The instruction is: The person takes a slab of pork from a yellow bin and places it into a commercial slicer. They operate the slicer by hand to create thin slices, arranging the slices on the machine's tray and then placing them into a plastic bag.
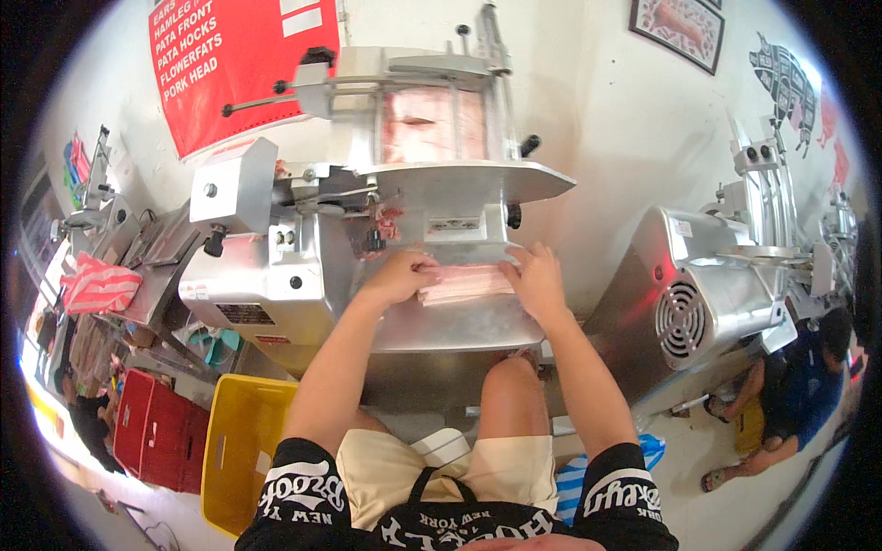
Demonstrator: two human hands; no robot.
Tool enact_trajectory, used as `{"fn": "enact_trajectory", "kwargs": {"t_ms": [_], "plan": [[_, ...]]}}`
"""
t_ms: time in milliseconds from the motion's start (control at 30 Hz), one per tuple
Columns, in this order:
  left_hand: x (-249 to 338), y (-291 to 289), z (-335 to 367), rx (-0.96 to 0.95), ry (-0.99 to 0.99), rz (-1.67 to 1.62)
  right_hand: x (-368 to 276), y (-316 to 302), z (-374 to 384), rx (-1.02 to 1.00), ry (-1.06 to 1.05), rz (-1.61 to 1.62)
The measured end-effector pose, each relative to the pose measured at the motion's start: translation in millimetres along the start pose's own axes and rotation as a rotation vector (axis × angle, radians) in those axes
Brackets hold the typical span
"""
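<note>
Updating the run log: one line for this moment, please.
left hand: at sliced meat's left end; right hand: at its right end; meat: on slicer tray

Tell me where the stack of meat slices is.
In the head view, the stack of meat slices lies near the centre on a metal surface, between the left hand and the right hand.

Meat point(467, 283) pink w/ wht streaks; crate point(241, 441) yel.; poster point(239, 101) red/wht.
</note>
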State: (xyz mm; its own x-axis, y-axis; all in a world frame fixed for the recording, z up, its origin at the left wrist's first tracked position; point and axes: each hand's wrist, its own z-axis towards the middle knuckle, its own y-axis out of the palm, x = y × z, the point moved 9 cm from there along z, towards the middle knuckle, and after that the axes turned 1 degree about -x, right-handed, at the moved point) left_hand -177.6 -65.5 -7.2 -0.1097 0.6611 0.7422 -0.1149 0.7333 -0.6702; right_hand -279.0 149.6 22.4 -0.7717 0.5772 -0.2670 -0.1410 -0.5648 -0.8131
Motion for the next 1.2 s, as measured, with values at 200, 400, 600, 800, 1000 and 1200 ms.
{"fn": "enact_trajectory", "kwargs": {"t_ms": [200,400,600,800,1000,1200], "plan": [[-21.2,-62.8,31.7,0.336,0.104,-1.167,-65.8,17.1,-11.4,-0.023,-0.387,0.112],[-53.7,-66.4,78.1,0.433,0.059,-2.045,-81.4,12.1,-21.5,-0.109,-0.388,0.075],[-73.2,-43.9,62.3,0.279,-0.145,-1.826,-79.2,13.4,-22.8,-0.122,-0.392,0.067],[-61.0,-40.5,22.5,0.410,0.039,-1.591,-69.6,7.3,-13.5,-0.065,-0.302,0.286],[37.5,14.6,-10.9,0.163,0.106,-0.877,-56.7,-3.5,13.1,-0.061,0.030,0.981],[12.1,-9.6,-8.5,0.100,-0.050,0.139,0.8,-6.1,-4.7,0.071,0.015,0.037]]}}
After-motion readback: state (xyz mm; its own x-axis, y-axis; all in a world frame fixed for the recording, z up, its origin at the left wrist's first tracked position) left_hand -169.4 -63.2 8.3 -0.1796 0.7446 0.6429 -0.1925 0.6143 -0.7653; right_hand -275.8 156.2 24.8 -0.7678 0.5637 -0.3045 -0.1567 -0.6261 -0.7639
